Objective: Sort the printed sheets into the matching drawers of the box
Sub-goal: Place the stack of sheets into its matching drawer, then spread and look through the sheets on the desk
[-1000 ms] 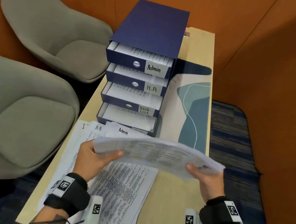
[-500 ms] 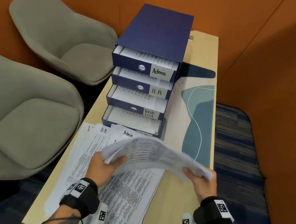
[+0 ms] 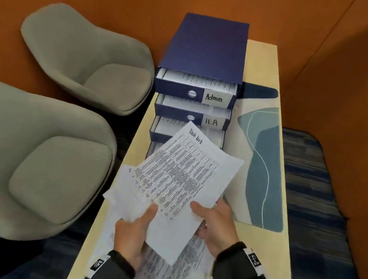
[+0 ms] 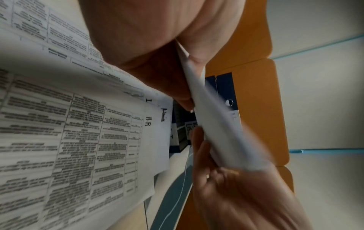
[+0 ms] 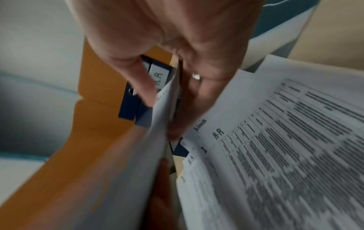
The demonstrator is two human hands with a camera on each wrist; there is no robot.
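Hands low in frame, left hand (image 3: 133,235) and right hand (image 3: 217,224), pinch one "Task list" sheet (image 3: 186,176) before four drawers of the box (image 3: 206,51).

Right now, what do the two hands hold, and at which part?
Both pinch the "Task list" sheets at the near, bottom edge: left hand at its left corner, right hand at its right.

The sheets (image 3: 181,177) are thin matt paper; the box (image 3: 207,49) looks matt card with shiny metal grommets; the chairs (image 3: 37,159) wear soft cloth.
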